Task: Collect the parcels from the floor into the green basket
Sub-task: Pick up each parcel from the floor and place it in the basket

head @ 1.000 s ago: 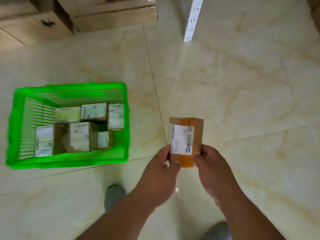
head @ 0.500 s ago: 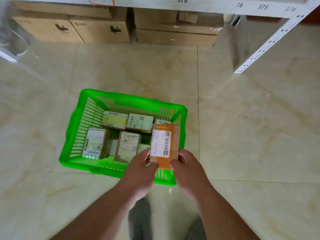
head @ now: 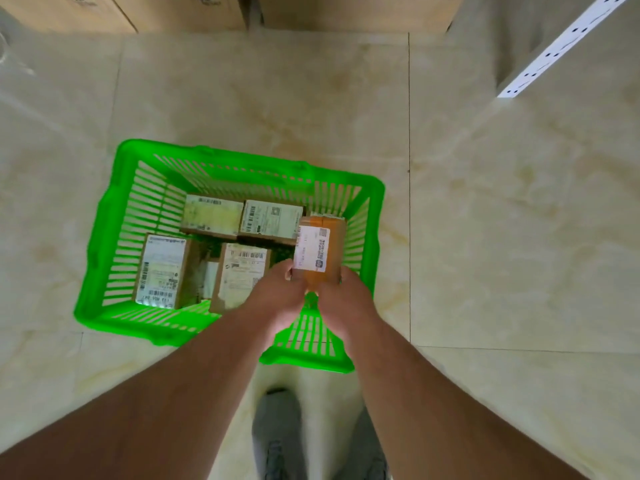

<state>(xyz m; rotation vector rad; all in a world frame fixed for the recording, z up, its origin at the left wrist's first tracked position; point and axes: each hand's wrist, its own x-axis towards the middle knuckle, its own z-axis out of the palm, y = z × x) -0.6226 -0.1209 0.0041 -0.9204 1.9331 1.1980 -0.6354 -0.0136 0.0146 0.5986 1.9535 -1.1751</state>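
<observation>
Two hands, left hand (head: 282, 289) and right hand (head: 341, 296), pinch a labelled brown parcel (head: 320, 252) by its near end over the green basket's (head: 114, 202) right side; other parcels (head: 211, 216) lie inside.

Labelled parcels (head: 211, 249) crowd the left and middle of the green basket (head: 114, 216), bare mesh open at its right end, tiled floor (head: 519, 237) clear at frame right.
</observation>
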